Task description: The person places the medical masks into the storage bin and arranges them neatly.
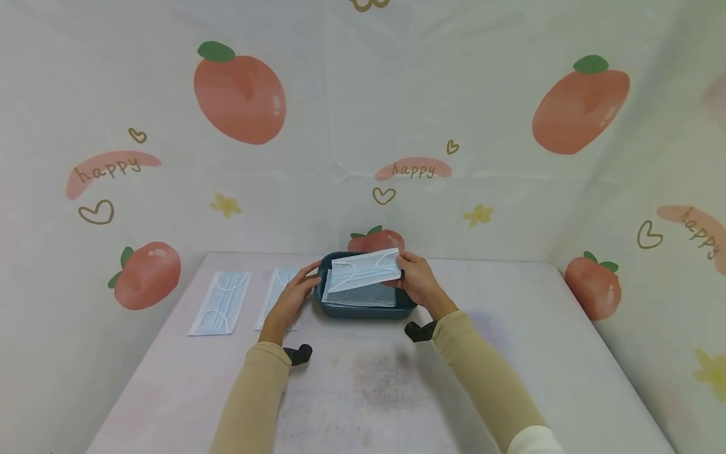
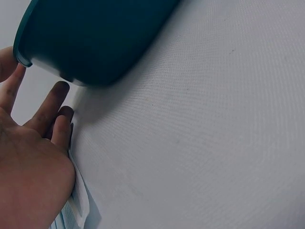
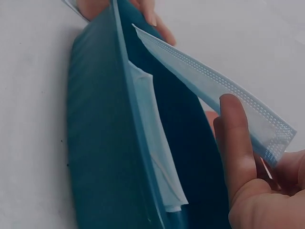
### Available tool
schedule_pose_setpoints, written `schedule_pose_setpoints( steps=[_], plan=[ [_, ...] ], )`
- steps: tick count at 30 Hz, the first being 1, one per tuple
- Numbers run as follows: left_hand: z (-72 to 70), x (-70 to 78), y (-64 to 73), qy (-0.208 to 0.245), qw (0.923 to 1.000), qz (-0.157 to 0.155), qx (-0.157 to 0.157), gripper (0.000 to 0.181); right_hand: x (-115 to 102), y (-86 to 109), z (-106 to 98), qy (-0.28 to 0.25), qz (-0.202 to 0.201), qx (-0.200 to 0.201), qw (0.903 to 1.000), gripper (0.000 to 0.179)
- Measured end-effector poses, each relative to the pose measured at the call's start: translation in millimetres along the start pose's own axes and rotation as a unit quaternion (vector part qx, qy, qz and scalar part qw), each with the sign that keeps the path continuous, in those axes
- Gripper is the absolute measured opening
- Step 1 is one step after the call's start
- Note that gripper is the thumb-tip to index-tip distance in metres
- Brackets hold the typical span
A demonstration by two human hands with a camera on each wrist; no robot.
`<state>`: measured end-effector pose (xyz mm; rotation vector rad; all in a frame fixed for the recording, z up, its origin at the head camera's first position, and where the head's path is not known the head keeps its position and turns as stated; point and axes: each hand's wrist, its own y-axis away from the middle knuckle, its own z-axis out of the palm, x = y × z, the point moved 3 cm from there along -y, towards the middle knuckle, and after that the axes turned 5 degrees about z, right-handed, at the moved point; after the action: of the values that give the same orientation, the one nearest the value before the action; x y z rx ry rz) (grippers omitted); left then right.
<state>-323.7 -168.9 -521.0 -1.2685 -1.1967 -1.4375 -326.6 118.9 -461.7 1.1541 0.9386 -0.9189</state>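
A dark teal plastic basin [image 1: 363,313] stands near the back of the table, with blue disposable face masks [image 1: 365,297] lying inside. My right hand [image 1: 418,282] pinches one end of another face mask [image 1: 365,270] between thumb and fingers. That mask slants over the basin, its far end by the inner wall in the right wrist view. At the basin's left end, my left hand [image 1: 289,305] holds the rim; fingers [image 3: 148,13] reach over the edge inside. The left wrist view shows other fingers [image 2: 53,102] spread beneath the rim.
On the table left of the basin lie two more masks: one flat with its ear loops up [image 1: 221,304], the other partly hidden [image 1: 276,293] by the left hand and wrist. A printed cloth wall [image 1: 340,126] rises behind the table. Dark camera mounts [image 1: 420,331] sit at both wrists.
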Motion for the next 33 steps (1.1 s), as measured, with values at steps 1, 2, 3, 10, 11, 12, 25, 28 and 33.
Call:
schedule_pose_setpoints(
  steps=[1, 2, 3, 10, 11, 12, 25, 28, 33],
  plan=[
    [-0.6, -2.1, -1.4, -0.001, 1.0000, 0.000, 0.002, 0.053, 1, -0.9, 1, 0.000, 0.000, -0.001, 1.0000, 0.046],
    [-1.0, -3.5, -2.4, -0.003, 1.0000, 0.001, 0.004, 0.053, 2, -1.7, 3, 0.000, 0.001, -0.001, 1.0000, 0.046],
    [-1.1, -4.2, -3.0, -0.006, 1.0000, 0.003, 0.006, 0.052, 3, -2.4, 4, -0.001, 0.001, -0.001, 1.0000, 0.046],
    [0.5, -0.7, -1.3, -0.028, 0.9995, 0.012, 0.008, 0.051, 8, -6.1, 11, -0.009, -0.002, -0.003, 1.0000, 0.043],
    [0.5, -0.5, -1.2, -0.030, 0.9995, 0.011, 0.008, 0.052, 9, -6.6, 11, -0.007, -0.002, -0.004, 1.0000, 0.043],
    [0.2, -1.0, -1.1, -0.028, 0.9995, 0.010, 0.007, 0.052, 10, -7.0, 12, -0.005, -0.002, -0.006, 1.0000, 0.043],
    [4.9, 20.3, 14.7, 0.000, 0.9999, 0.000, -0.015, 0.054, 17, -7.3, 15, 0.053, 0.005, 0.002, 0.9986, 0.046],
    [4.8, 20.5, 14.7, -0.003, 0.9999, 0.000, -0.014, 0.054, 16, -5.9, 16, 0.078, 0.006, 0.002, 0.9969, 0.049],
    [4.8, 20.8, 14.6, -0.007, 0.9999, -0.003, -0.014, 0.054, 15, -2.9, 17, 0.154, 0.000, 0.006, 0.9880, 0.055]
  ],
)
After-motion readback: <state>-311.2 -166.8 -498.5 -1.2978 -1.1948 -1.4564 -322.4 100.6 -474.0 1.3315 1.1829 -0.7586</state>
